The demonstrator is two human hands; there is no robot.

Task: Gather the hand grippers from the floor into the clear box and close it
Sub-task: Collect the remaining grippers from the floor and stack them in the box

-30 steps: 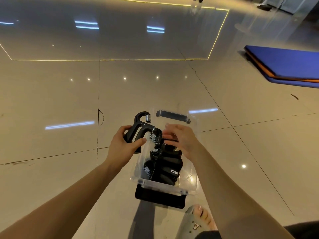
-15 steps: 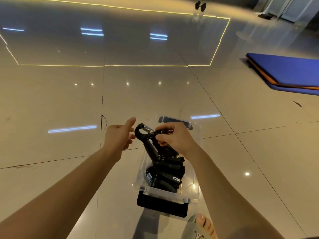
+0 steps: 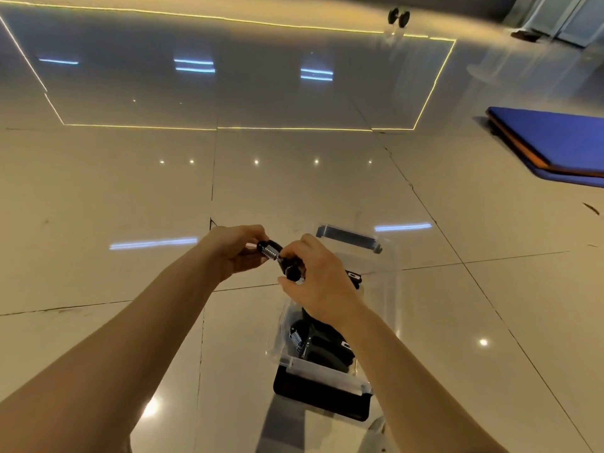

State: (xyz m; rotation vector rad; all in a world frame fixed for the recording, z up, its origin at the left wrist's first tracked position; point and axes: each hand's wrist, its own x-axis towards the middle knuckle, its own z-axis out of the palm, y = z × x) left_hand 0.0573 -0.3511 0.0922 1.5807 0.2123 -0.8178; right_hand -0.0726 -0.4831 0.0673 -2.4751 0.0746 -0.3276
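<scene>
Lower centre of the frame: the box stands on the floor, open at the top. A flat black piece lies at its near end, partly under it. The stowed grippers lie piled inside the box, black, with one steel spring showing at the left side. My right forearm crosses over the middle of the box and hides part of the pile.

Centre of the frame: both my hands hold the held gripper in the air, above the far left corner of the box. My left hand has its fingers curled round the spring end. My right hand pinches the black body just below the spring, fingers bent. Most of this gripper is hidden by the two hands.

A dark bar sits across the far end of the box.

Right edge, further off: a blue mat lies flat. Top of the frame, right of centre: a dumbbell rests on the floor.
</scene>
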